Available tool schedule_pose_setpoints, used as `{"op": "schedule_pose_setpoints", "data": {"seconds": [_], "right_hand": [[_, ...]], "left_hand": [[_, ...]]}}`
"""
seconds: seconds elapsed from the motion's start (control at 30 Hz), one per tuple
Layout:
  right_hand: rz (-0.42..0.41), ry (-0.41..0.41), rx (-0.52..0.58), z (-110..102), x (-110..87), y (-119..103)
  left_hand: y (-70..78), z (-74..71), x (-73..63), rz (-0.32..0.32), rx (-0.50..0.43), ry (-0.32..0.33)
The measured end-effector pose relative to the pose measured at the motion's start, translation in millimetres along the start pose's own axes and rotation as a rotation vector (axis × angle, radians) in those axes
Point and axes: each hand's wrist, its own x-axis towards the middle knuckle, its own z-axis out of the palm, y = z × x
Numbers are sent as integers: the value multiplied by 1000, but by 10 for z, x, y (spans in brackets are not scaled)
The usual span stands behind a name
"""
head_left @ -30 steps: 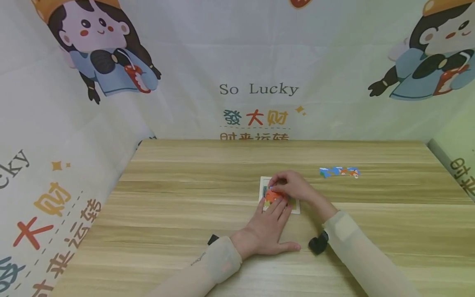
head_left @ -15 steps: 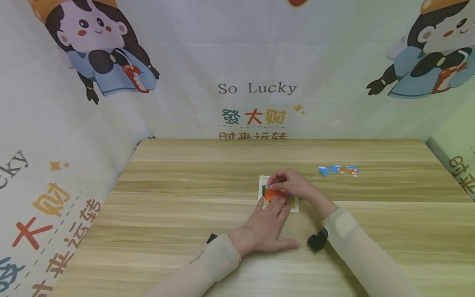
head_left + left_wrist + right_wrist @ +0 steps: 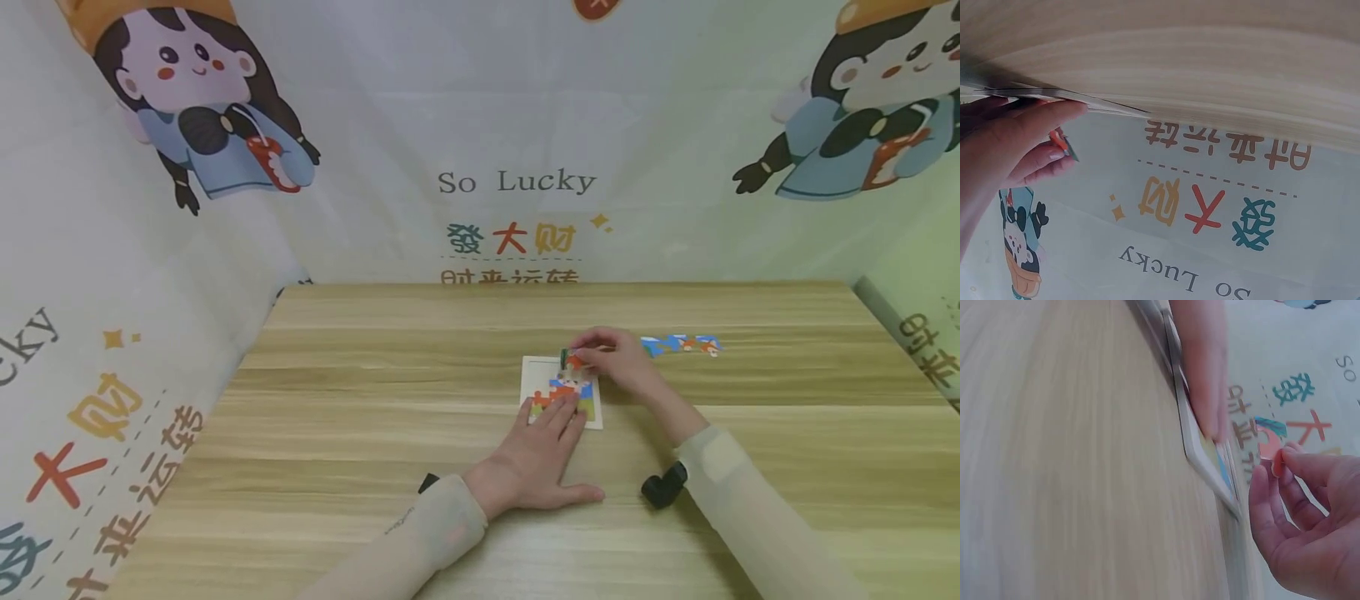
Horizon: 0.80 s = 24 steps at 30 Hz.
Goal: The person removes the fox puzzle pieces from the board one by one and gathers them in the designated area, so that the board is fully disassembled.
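Observation:
A small jigsaw puzzle in a white-bordered tray (image 3: 527, 385) lies mid-table, with orange, blue and green pieces in its lower and right parts. My left hand (image 3: 528, 473) rests on the tray's near part, fingers extended and thumb spread to the side. Between thumb and fingertips my right hand (image 3: 624, 362) pinches an orange puzzle piece (image 3: 1269, 444) with a green-blue edge. This piece is held up over the tray's far right part, and in the right wrist view it is raised above the tray. Left fingers hide some of the near pieces.
Several loose blue and orange puzzle pieces (image 3: 705, 344) lie in a row beyond the right hand. A wooden tabletop (image 3: 337, 433) surrounds the tray. Behind it hangs a printed white cloth (image 3: 390, 125). Black wrist devices (image 3: 663, 486) sit at the cuffs.
The right hand has lifted the orange piece off the tray's middle and carried it away and to the right, uncovering pieces below. The left hand has stayed in place.

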Motion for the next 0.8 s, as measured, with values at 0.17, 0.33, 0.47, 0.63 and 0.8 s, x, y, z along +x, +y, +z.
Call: {"op": "schedule_pose_setpoints", "data": {"seconds": [0.17, 0.33, 0.47, 0.63, 0.8], "right_hand": [[39, 55, 28, -203, -100, 40], [53, 96, 36, -397, -218, 101], [52, 110, 24, -519, -289, 166], [55, 108, 34, -629, -366, 211], [74, 102, 15, -706, -418, 240]], "left_hand": [[1, -4, 1, -2, 3, -1], [10, -20, -4, -2, -6, -2], [9, -20, -6, -5, -11, 0], [6, -10, -2, -5, -7, 0], [7, -4, 5, -1, -6, 15]]}}
